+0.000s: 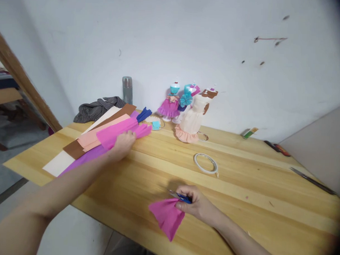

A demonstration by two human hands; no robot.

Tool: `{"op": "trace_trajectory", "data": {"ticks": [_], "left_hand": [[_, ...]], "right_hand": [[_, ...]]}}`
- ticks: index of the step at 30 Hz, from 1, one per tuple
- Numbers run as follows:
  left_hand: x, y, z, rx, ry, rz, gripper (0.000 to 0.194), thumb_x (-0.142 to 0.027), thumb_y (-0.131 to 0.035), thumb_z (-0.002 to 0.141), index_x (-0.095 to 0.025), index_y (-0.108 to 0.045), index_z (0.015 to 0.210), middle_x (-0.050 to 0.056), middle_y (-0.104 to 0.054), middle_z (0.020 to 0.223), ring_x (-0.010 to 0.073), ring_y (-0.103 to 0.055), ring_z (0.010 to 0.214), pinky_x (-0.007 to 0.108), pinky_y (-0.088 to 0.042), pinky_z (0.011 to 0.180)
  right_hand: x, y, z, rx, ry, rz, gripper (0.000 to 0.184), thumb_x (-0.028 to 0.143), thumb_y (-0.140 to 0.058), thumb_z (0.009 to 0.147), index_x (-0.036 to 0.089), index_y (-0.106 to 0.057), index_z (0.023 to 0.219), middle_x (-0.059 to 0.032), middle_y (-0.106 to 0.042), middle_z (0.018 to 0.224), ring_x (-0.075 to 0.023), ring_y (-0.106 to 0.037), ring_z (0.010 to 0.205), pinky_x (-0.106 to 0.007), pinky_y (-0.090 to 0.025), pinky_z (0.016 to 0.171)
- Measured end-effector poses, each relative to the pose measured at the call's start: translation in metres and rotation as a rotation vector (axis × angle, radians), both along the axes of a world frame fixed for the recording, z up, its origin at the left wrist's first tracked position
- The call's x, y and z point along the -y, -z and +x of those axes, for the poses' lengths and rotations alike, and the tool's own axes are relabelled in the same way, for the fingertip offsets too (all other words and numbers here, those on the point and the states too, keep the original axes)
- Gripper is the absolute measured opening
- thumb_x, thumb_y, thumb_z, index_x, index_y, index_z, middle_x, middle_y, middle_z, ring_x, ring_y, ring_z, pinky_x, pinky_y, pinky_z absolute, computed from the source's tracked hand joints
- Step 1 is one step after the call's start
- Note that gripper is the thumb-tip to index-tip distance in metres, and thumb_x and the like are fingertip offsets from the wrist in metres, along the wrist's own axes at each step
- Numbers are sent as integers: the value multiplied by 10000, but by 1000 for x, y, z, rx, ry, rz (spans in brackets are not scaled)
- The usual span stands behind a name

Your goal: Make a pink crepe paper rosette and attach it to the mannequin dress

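My left hand (125, 141) is closed on a sheet of pink crepe paper (118, 130), at the top of a fanned pile of paper on the table's left side. Under it lie peach paper (93, 139), brown paper (74, 149), cream paper (56, 164) and purple paper (86, 158). Near the front edge, my right hand (193, 204) grips a cut piece of pink crepe paper (168, 218), gathered at its top and flaring downward. The same hand holds small blue-handled scissors (181, 196), their blades pointing left.
Several small dress forms stand by the wall, one in a cream paper dress (192, 119). A tape roll (205, 163) lies mid-table. A dark blade-like tool (313, 181) is at right. Behind the papers are a striped cloth (99, 108) and a flask (127, 90).
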State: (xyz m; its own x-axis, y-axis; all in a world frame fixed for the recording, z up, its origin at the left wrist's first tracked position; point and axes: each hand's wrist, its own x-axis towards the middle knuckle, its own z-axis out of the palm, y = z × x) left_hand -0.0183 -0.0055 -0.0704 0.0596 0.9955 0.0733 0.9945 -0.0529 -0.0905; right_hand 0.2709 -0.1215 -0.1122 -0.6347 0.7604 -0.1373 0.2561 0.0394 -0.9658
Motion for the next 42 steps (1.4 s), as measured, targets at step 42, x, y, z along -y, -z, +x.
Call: {"op": "trace_trajectory", "data": {"ticks": [42], "left_hand": [[-34, 19, -28, -131, -113, 78, 632, -258, -400, 898, -132, -273, 1503, 266, -232, 1553, 530, -323, 1318, 703, -285, 954]], "right_hand": [[2, 4, 1, -9, -20, 81, 404, 466, -662, 782, 183, -425, 617, 51, -354, 610, -88, -319, 574, -229, -245, 535]]}}
